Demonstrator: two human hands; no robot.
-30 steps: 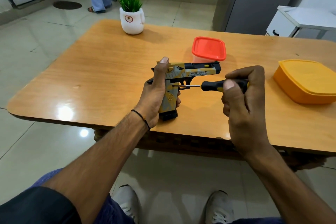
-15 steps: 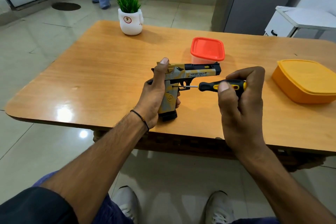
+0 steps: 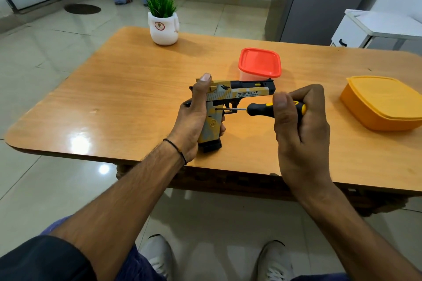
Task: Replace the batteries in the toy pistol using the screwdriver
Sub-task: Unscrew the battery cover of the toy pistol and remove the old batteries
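Since a second ago, only the right hand (image 3: 299,130) has shifted, its thumb sliding along the screwdriver (image 3: 262,110) it grips. On the table (image 3: 127,89) sit an orange tub (image 3: 386,102), red-lidded box (image 3: 259,63) and potted plant (image 3: 162,18). The left hand (image 3: 194,116) clasps the pistol (image 3: 228,102) upright, butt on the table, barrel pointing right; the screwdriver tip meets the pistol's grip.

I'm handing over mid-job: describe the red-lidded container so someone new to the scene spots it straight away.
Start at the wooden table. Look just behind the toy pistol held in the left hand: the red-lidded container sits there. It is smaller than the orange container at the right, with a pale translucent body.
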